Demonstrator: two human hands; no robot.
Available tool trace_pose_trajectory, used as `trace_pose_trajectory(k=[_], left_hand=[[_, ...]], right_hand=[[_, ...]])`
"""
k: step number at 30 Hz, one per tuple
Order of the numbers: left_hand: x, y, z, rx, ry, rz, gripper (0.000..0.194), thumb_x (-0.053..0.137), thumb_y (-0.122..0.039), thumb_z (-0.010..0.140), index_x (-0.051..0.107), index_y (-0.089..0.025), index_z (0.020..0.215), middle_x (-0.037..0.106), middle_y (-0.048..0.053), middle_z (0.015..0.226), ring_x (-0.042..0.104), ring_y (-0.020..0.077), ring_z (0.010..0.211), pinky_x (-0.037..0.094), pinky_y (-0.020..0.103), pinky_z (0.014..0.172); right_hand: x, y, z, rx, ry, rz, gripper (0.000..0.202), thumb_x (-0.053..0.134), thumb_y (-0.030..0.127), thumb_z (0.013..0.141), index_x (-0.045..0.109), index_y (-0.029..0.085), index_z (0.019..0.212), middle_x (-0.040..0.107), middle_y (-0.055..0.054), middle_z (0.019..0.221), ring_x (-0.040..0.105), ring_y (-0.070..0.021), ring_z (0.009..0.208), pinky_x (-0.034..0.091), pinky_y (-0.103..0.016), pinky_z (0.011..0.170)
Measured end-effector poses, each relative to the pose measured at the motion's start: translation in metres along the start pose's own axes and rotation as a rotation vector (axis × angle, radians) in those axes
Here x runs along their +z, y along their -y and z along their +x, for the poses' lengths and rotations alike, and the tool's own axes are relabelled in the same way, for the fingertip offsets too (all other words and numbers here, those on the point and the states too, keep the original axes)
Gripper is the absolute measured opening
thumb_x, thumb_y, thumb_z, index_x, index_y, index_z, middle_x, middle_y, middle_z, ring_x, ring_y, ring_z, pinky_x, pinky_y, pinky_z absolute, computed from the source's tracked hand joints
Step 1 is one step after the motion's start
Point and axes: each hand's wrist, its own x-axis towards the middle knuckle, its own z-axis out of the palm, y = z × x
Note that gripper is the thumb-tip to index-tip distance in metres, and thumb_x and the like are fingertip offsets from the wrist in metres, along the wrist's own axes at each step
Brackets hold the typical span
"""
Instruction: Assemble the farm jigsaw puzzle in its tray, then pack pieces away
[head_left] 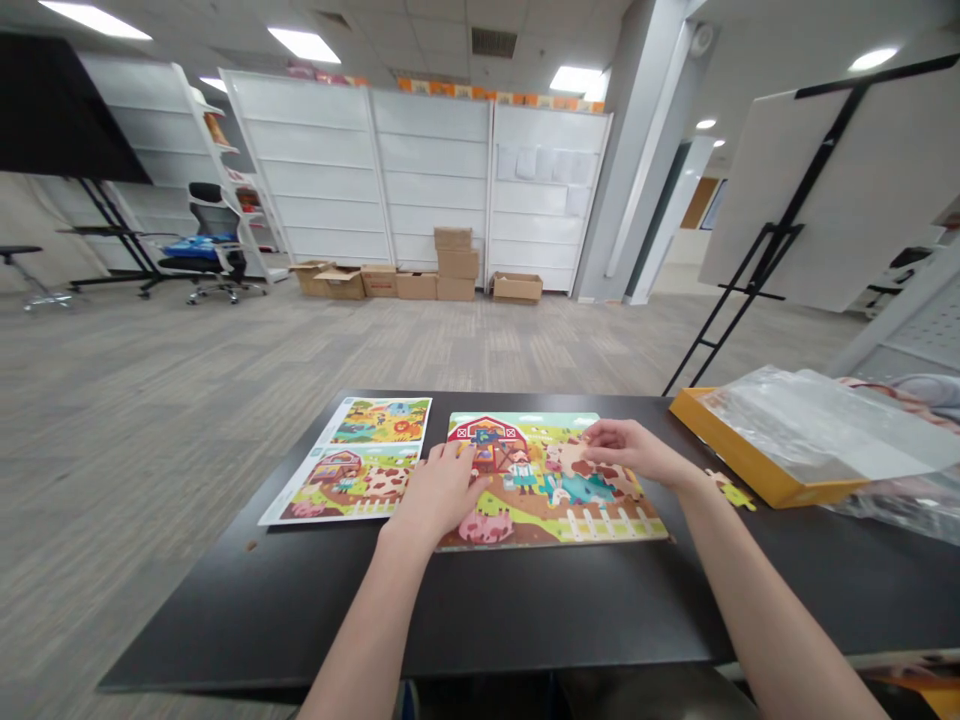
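Observation:
A farm jigsaw puzzle [536, 510] lies on the black table, showing a red barn, a farmer, a cow, a pig and a white fence. My left hand [442, 485] rests over the puzzle's left side, its fingers spread and flat. Above the cow, at the upper right of the puzzle, my right hand [630, 450] has its fingers pinched on a puzzle piece [574, 460] that is partly hidden. Beside the left hand is a printed picture sheet [367, 490] with two scenes, the lower one matching the farm picture.
Loose puzzle pieces [729, 489] sit right of the puzzle, against a yellow box [780, 470] with clear plastic in it. A tiny brown scrap [251, 545] lies near the left edge of the black table [547, 620]. Beyond stand cardboard boxes [416, 285] and a whiteboard stand [780, 240].

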Motion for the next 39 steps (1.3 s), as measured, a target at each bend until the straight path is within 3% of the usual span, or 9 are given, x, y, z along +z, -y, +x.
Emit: trace_pose_trajectory(k=[2, 6, 10, 23, 28, 35, 39], left_hand=[[-0.001, 0.0, 0.0, -0.005, 0.006, -0.003, 0.044, 0.049, -0.043, 0.096, 0.056, -0.016, 0.131, 0.057, 0.016, 0.139, 0.05, 0.0314, 0.13, 0.045, 0.045, 0.105], [-0.001, -0.001, 0.0, -0.007, 0.017, -0.008, 0.046, 0.047, -0.044, 0.097, 0.055, -0.016, 0.133, 0.056, 0.016, 0.141, 0.049, 0.0315, 0.132, 0.045, 0.045, 0.105], [0.0, 0.0, 0.001, -0.008, 0.013, -0.007, 0.046, 0.048, -0.044, 0.097, 0.054, -0.018, 0.135, 0.055, 0.016, 0.143, 0.048, 0.0313, 0.133, 0.044, 0.046, 0.106], [0.005, 0.004, 0.001, -0.005, 0.002, 0.041, 0.047, 0.045, -0.045, 0.099, 0.053, -0.018, 0.137, 0.053, 0.015, 0.145, 0.048, 0.0289, 0.134, 0.041, 0.042, 0.108], [0.005, 0.003, 0.001, 0.002, 0.01, 0.051, 0.048, 0.045, -0.045, 0.099, 0.053, -0.018, 0.137, 0.053, 0.015, 0.145, 0.047, 0.0296, 0.134, 0.042, 0.042, 0.108], [0.002, -0.003, 0.0, -0.013, -0.023, 0.039, 0.044, 0.05, -0.04, 0.097, 0.053, -0.018, 0.135, 0.053, 0.016, 0.144, 0.046, 0.0311, 0.135, 0.043, 0.045, 0.106], [-0.001, -0.025, -0.001, 0.054, -0.103, -0.009, 0.039, 0.052, -0.038, 0.096, 0.056, -0.02, 0.13, 0.052, 0.014, 0.144, 0.047, 0.0312, 0.133, 0.045, 0.045, 0.103]], right_hand=[[0.004, 0.001, 0.001, -0.002, 0.041, -0.008, 0.051, 0.077, 0.059, 0.071, 0.065, 0.016, 0.095, 0.069, -0.003, 0.075, 0.063, -0.0157, 0.063, 0.046, -0.026, 0.055], [-0.012, -0.005, -0.008, -0.017, -0.019, -0.042, 0.05, 0.076, 0.059, 0.073, 0.068, 0.015, 0.096, 0.072, -0.006, 0.087, 0.066, -0.0198, 0.081, 0.05, -0.03, 0.07], [-0.023, -0.016, -0.016, 0.097, 0.052, -0.071, 0.054, 0.076, 0.062, 0.071, 0.07, 0.014, 0.097, 0.073, -0.007, 0.089, 0.068, -0.0219, 0.082, 0.05, -0.03, 0.07], [-0.016, -0.015, -0.016, 0.047, 0.158, -0.068, 0.047, 0.072, 0.058, 0.078, 0.069, 0.015, 0.098, 0.071, -0.005, 0.082, 0.063, -0.0168, 0.072, 0.05, -0.029, 0.068], [-0.012, -0.018, -0.012, 0.032, 0.134, -0.099, 0.047, 0.076, 0.056, 0.074, 0.072, 0.015, 0.097, 0.071, -0.006, 0.085, 0.064, -0.0182, 0.077, 0.051, -0.03, 0.072], [-0.005, -0.015, -0.012, 0.053, 0.117, -0.178, 0.048, 0.077, 0.054, 0.072, 0.073, 0.015, 0.1, 0.068, -0.003, 0.075, 0.061, -0.0161, 0.066, 0.048, -0.026, 0.057], [-0.004, -0.013, -0.012, 0.044, 0.121, -0.23, 0.046, 0.076, 0.051, 0.072, 0.073, 0.015, 0.101, 0.065, -0.001, 0.07, 0.057, -0.0134, 0.061, 0.044, -0.024, 0.052]])
